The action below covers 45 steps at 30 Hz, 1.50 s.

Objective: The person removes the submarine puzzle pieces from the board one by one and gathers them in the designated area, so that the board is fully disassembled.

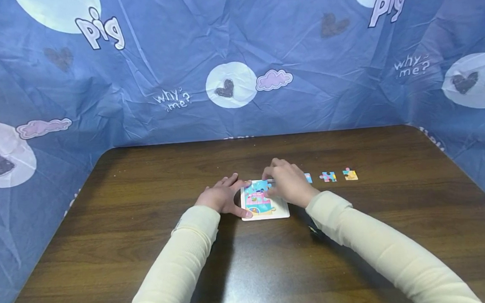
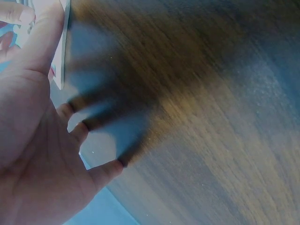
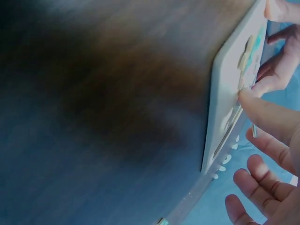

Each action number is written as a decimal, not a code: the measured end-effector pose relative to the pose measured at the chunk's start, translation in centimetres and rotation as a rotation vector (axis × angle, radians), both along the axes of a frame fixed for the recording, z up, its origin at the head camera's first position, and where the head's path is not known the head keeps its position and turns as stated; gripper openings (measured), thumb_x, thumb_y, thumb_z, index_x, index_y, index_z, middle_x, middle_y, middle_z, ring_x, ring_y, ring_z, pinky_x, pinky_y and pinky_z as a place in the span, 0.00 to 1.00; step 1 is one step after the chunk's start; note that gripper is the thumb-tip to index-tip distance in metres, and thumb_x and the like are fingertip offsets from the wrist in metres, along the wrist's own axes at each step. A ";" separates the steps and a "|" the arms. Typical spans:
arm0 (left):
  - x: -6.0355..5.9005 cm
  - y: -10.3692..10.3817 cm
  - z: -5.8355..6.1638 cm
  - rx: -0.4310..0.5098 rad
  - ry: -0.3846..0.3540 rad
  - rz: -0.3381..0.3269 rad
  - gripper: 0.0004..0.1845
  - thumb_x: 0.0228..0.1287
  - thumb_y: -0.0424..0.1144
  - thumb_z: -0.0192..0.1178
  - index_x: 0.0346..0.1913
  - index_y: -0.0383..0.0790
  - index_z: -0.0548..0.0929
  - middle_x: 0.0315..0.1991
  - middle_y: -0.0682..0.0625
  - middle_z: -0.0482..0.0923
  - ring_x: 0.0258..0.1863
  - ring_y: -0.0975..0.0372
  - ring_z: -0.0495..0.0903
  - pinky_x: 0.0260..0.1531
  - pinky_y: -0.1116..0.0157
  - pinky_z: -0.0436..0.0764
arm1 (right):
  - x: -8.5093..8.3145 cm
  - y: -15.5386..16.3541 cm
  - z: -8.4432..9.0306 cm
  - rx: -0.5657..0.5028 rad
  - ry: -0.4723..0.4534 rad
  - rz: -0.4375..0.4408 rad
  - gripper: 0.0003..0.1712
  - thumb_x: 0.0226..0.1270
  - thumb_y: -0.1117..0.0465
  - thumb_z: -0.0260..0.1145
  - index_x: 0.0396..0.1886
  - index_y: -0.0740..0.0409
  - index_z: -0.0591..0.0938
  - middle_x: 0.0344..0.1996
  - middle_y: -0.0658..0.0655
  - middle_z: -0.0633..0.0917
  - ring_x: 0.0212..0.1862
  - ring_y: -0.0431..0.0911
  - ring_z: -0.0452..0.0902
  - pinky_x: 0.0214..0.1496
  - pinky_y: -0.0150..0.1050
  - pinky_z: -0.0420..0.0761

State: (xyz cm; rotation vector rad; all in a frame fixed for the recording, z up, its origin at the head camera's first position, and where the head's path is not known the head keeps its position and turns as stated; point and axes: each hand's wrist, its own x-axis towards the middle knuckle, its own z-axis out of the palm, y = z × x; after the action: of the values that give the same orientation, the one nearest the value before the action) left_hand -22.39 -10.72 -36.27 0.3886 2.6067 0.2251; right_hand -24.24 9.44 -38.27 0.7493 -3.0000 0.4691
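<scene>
On the table lies a white-framed puzzle board (image 1: 279, 211), its left part filled with joined pink, blue and yellow pieces. My left hand (image 1: 219, 198) is spread at the board's left edge. Its thumb touches the lower left corner and its index finger the upper left, with the other fingers stretched out straight. Over the board's upper right is my right hand (image 1: 288, 182), its thumb down near the joined pieces. A thin puzzle piece (image 3: 254, 131) shows edge-on at the right index fingertip, pinched and mostly hidden by the fingers.
To the right of the board several loose puzzle pieces lie in a row, among them a blue and pink piece (image 1: 328, 177) and a yellow one (image 1: 350, 174). The brown wooden table (image 1: 106, 255) has a blue printed cloth (image 1: 184, 47) around its back and sides.
</scene>
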 end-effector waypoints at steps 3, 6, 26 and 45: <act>0.0 0.0 0.0 -0.004 -0.004 0.002 0.49 0.61 0.60 0.69 0.81 0.57 0.56 0.83 0.45 0.41 0.81 0.48 0.44 0.73 0.39 0.52 | 0.0 0.2 -0.1 -0.004 0.018 0.009 0.19 0.57 0.55 0.81 0.47 0.54 0.89 0.42 0.55 0.81 0.47 0.53 0.78 0.51 0.52 0.78; 0.1 0.1 0.1 -0.009 -0.012 0.004 0.49 0.62 0.60 0.69 0.81 0.57 0.55 0.83 0.46 0.41 0.81 0.48 0.44 0.74 0.39 0.51 | 0.0 0.5 -0.1 -0.016 -0.017 -0.011 0.20 0.57 0.54 0.81 0.49 0.54 0.89 0.42 0.54 0.81 0.47 0.52 0.78 0.50 0.52 0.78; -0.4 0.3 -0.6 -0.005 -0.008 0.006 0.50 0.60 0.60 0.71 0.81 0.58 0.56 0.83 0.46 0.42 0.81 0.48 0.44 0.73 0.38 0.52 | 0.1 4.0 0.3 -0.101 -0.179 -0.012 0.23 0.60 0.54 0.79 0.54 0.55 0.87 0.46 0.58 0.81 0.49 0.54 0.77 0.53 0.52 0.78; -0.1 0.2 -0.1 0.023 -0.012 0.003 0.50 0.61 0.58 0.71 0.81 0.56 0.56 0.83 0.44 0.41 0.81 0.48 0.44 0.73 0.37 0.51 | 0.8 8.7 1.2 -0.170 -0.131 -0.013 0.21 0.60 0.55 0.78 0.52 0.56 0.88 0.49 0.64 0.82 0.51 0.61 0.78 0.54 0.58 0.76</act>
State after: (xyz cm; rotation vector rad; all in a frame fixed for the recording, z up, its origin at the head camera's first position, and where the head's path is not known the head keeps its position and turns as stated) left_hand -22.47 -10.55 -36.41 0.3899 2.5956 0.2583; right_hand -23.43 18.15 -37.06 0.7115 -3.0295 0.7899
